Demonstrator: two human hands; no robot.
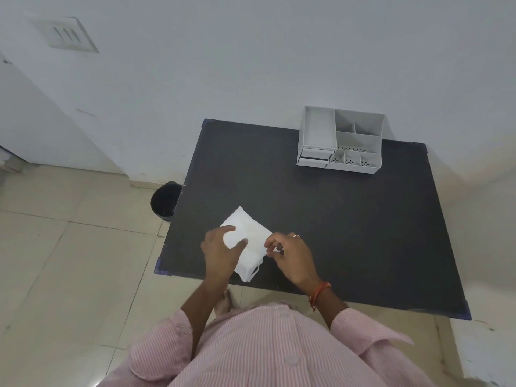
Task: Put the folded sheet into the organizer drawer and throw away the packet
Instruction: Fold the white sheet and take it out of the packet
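Single head-worn wide-angle view, looking steeply down and forward from above the person's chest. The dark table (335, 219) fills the near centre; the wall (251, 65) lies far, and the tiled floor (69, 261) spreads left.
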